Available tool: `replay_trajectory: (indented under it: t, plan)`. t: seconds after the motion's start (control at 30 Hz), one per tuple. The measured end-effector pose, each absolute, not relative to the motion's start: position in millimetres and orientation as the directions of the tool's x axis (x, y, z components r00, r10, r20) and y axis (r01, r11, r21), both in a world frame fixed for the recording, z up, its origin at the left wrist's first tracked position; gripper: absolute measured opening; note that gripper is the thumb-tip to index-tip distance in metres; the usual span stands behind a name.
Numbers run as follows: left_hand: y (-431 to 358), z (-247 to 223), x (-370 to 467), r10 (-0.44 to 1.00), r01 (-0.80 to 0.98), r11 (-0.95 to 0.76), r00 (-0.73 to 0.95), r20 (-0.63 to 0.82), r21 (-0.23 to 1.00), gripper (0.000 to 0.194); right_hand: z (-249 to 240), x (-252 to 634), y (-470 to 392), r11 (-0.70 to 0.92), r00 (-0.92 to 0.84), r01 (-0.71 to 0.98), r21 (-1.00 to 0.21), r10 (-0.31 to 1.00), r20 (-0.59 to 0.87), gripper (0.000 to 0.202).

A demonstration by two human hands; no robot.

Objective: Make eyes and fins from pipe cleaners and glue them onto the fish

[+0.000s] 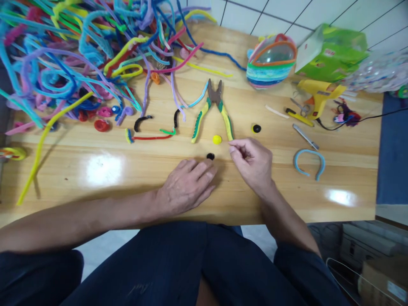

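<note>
My left hand (188, 185) lies palm down on the table, fingers loosely stretched, with nothing seen in it. Just beyond its fingertips sits a small black fuzzy coil (210, 156). My right hand (253, 163) is closed, thumb and forefinger pinched together by the handle end of the pliers (228, 123); whatever is in the pinch is too small or hidden. These pliers have green and yellow handles and lie with their jaws apart. Between the handles rests a round yellow coil (217, 139). A black and yellow coil (256, 128) is further right.
A large heap of coloured pipe cleaners (79, 55) covers the back left. At the back right stand a striped fuzzy basket-like piece (270, 70), a green box (333, 51) and a yellow glue gun (321, 95). A cutter knife (299, 117) and a blue bent pipe cleaner (309, 152) lie nearby.
</note>
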State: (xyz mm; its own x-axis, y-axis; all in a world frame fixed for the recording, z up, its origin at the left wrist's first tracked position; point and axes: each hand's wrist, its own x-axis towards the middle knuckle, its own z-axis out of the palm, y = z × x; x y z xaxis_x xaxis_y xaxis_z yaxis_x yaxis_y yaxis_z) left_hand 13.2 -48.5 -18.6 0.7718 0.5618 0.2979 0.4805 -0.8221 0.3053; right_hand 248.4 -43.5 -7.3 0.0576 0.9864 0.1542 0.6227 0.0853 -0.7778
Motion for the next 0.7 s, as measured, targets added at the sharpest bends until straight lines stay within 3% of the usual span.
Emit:
replay_trajectory:
  t: [0.17,0.37,0.47,0.57,0.7]
  plan:
    - [-51,-27,8,0.622,0.573,-0.775,0.767,0.158,0.267,0.064,1,278,-32,-0.036,0.272,0.532,-0.846,0.953,0.13,0.01]
    - [-49,-39,5,0.608,0.576,-0.788,0.783,0.127,0.217,0.061,9,368,-14,-0.126,0.587,0.494,-0.86,0.778,0.223,0.018]
    - [-48,-39,6,0.614,0.581,-0.783,0.78,0.123,0.222,0.056,0,417,7,-0.212,0.681,0.585,-0.783,0.653,0.331,0.021]
    - [-47,-37,6,0.614,0.57,-0.783,0.773,0.159,0.249,0.058,-16,452,35,-0.4,0.746,0.626,-0.67,0.557,0.365,0.042]
    - [-43,-38,5,0.611,0.547,-0.785,0.764,0.21,0.293,0.061,-37,474,63,-0.532,0.749,0.634,-0.562,0.603,0.275,0.042]
